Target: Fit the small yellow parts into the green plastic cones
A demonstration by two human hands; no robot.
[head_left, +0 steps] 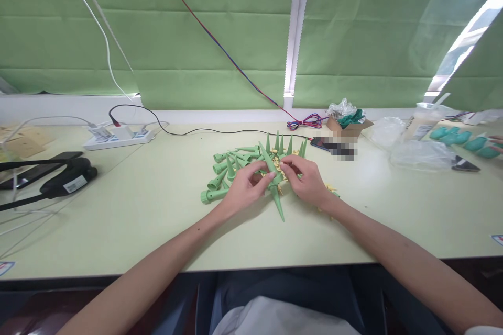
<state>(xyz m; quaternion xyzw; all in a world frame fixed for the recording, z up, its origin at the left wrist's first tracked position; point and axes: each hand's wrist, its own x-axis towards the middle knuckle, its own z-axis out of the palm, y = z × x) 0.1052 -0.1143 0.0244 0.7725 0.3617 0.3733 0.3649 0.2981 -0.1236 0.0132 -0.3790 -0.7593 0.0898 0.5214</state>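
My left hand (248, 186) is closed, thumb and fingers pinching a green plastic watering spike (277, 202) whose pointed end slants down toward the table's front. My right hand (307, 180) is closed too, its thumb and fingertips pressed together close beside the spike; what they hold, if anything, is too small to make out. Behind and left of my hands lies a pile of similar green spikes (215, 195), some lying flat and others standing point up. Small yellow plastic pieces (330, 187) are scattered among them and under my right hand, partly hidden by it.
A power strip (118, 138) and a black strapped device (68, 178) are at left. At the back stand a blurred phone (324, 145) and a cardboard box (349, 130). On the right are a drink cup (422, 121), plastic bags (422, 154), teal objects (475, 143) and another person's hand (497, 142).
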